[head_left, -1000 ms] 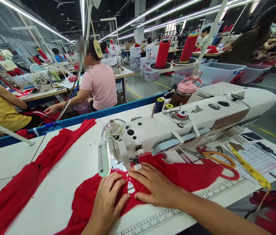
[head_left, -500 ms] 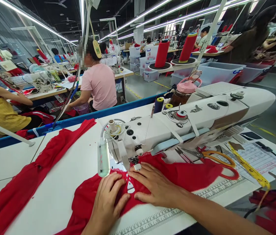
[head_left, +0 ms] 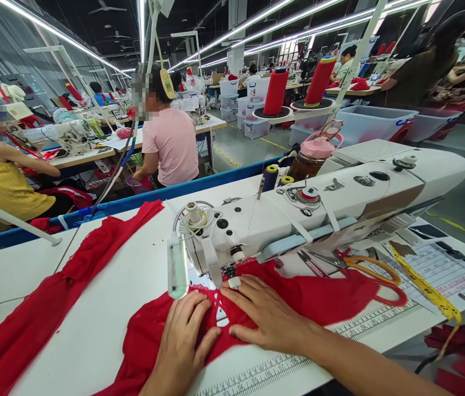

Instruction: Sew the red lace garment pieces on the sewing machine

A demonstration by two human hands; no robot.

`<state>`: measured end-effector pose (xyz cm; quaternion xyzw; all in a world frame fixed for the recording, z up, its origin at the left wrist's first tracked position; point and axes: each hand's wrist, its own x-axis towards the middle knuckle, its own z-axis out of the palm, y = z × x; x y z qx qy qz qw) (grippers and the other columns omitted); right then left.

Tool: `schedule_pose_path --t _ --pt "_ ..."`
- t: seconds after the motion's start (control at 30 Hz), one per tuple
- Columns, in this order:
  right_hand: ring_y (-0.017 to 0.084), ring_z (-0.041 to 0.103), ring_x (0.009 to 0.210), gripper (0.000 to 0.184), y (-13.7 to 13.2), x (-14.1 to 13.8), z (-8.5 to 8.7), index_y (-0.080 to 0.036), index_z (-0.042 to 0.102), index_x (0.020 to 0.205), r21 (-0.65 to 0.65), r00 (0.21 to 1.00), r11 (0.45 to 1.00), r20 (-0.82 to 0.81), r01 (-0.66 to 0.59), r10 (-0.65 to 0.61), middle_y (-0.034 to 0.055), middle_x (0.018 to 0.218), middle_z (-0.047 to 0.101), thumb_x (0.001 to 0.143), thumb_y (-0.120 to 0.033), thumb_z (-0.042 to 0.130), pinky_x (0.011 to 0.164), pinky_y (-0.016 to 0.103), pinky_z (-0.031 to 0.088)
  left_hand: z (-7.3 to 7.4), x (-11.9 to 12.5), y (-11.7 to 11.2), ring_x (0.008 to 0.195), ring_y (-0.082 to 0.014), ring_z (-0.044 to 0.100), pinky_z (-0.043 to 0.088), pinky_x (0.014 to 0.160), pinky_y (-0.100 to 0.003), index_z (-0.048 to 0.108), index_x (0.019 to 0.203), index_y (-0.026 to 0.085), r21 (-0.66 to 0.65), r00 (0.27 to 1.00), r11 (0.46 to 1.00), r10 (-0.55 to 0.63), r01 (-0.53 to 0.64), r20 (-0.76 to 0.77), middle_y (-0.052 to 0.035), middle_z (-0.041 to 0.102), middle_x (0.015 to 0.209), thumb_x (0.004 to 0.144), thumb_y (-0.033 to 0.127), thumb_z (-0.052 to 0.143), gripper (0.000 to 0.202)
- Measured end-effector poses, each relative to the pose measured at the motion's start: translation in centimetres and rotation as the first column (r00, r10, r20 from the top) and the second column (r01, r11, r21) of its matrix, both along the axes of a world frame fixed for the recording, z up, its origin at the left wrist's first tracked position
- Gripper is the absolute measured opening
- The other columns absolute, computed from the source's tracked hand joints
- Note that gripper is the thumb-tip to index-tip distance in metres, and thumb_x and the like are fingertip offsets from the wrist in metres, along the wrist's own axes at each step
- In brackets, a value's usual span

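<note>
A red lace-trimmed garment [head_left: 145,330] lies spread under the head of a white sewing machine [head_left: 269,220]. My left hand [head_left: 189,335] rests on the cloth left of the needle area, its fingers stretched out and flat. On the other side, my right hand [head_left: 265,313] also presses flat on the cloth, fingertips close to the presser foot [head_left: 232,281]. Between the two hands, a lattice-like cut-out in the red fabric shows the white surface beneath. The needle itself is hidden behind the machine's head parts.
A bunched red fabric strip [head_left: 67,280] runs along the left. Orange-handled scissors [head_left: 375,269], a yellow tape measure [head_left: 424,283] and paper sheets [head_left: 455,275] lie right. Red thread cones [head_left: 275,92] stand above a pink-lidded jug [head_left: 318,146]. Co-workers sit ahead, one in a pink shirt [head_left: 172,143].
The whole view has shifted slightly. Both hands keep almost the same place on the red cloth. The pink-shirted person's arm has moved a little.
</note>
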<state>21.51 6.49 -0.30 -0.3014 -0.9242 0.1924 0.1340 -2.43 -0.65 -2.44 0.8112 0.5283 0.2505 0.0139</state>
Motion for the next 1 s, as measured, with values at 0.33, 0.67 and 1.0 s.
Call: schedule_pose_path --t 0.33,0.67,1.0 --pt "0.03 0.045 0.133 0.063 -0.1 0.1 0.0 -0.014 0.05 0.145 0.063 1.0 0.998 -0.009 0.0 0.0 0.0149 0.136 0.059 0.092 -0.045 0.063 0.117 0.048 0.031 -0.4 0.4 -0.1 0.117 -0.0279 0.06 0.046 0.103 -0.05 0.053 0.136 0.018 0.121 0.992 0.993 0.022 -0.006 -0.128 -0.0126 0.064 0.126 0.098 0.035 0.056 0.042" --pt "0.025 0.051 0.126 0.043 -0.2 0.1 0.6 -0.019 0.058 0.135 0.18 0.997 0.983 -0.061 -0.029 0.04 0.008 0.132 0.064 0.1 -0.043 0.054 0.114 0.043 0.032 -0.8 0.4 -0.2 0.115 -0.023 0.059 0.044 0.103 -0.041 0.051 0.139 0.017 0.182 0.982 0.982 0.075 -0.043 -0.173 -0.0097 0.064 0.125 0.104 0.034 0.043 0.04" --pt "0.026 0.054 0.121 0.043 -0.2 0.0 0.9 -0.018 0.06 0.132 0.213 0.997 0.977 -0.07 -0.013 0.029 0.009 0.123 0.068 0.099 -0.045 0.054 0.111 0.042 0.034 -1.4 0.2 -0.1 0.113 -0.0269 0.057 0.046 0.098 -0.043 0.053 0.139 0.013 0.194 0.978 0.978 0.108 -0.073 -0.176 -0.0142 0.061 0.126 0.1 0.037 0.05 0.045"
